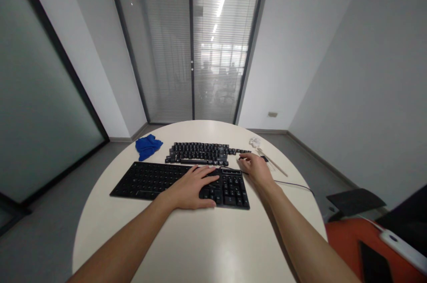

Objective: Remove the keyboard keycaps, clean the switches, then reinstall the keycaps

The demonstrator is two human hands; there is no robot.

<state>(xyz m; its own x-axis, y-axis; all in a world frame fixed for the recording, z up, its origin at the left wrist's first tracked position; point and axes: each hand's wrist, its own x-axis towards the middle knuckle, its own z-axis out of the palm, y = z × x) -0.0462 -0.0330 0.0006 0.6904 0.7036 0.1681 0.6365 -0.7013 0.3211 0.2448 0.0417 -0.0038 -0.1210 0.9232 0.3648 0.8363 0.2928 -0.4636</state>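
A black keyboard [147, 180] lies on the round white table. Its left part is stripped of keycaps, while the number pad at the right end still carries them. My left hand [195, 187] rests with fingers spread across the keyboard, right of its middle. Behind the keyboard, loose black keycaps [200, 151] stand in rows, with a short row [238, 151] trailing off to the right. Near that short row, my right hand [255, 168] is closed in a pinch, a small dark piece like a keycap at its fingertips, mostly hidden.
A crumpled blue cloth [147, 146] lies at the table's left. On the right are crumpled white tissue [255, 142], a thin light stick [276, 165] and the keyboard's cable [293, 184]. An orange chair [347, 238] with a dark phone [375, 263] and a white power strip [405, 247] stands beside the table.
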